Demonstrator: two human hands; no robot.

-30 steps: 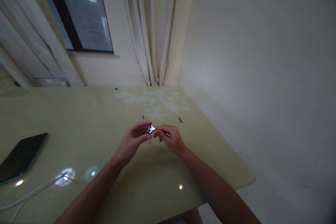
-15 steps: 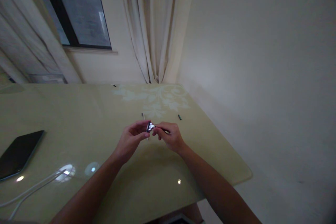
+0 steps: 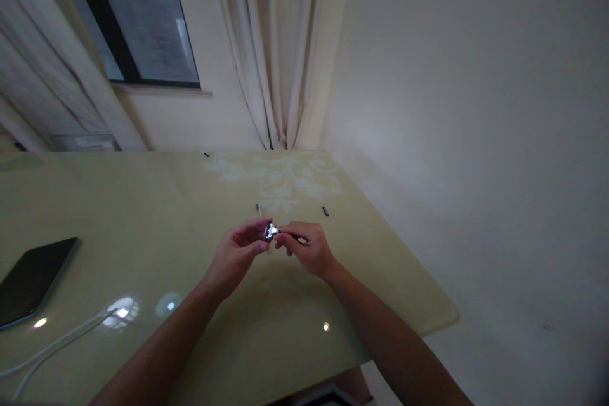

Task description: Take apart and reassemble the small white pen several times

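Observation:
Above the table, both hands meet at a small razor-like tool with a shiny silver head and a thin dark handle. My left hand pinches the wide end of the head between thumb and fingertips. From the other side, my right hand is closed round the handle, its fingers hiding most of it. Just behind the left fingertips lies a thin white stick with a dark end, partly covered by the hand. A short dark piece rests on the table beyond my right hand.
The glossy pale table ends at a wall on the right. A black tablet lies at the left, with a white cable nearer me. Another small dark piece is by the far edge, below the curtain.
The hands keep their grip on the razor-like tool, its silver head tilted very slightly differently. The camera view has shifted a little.

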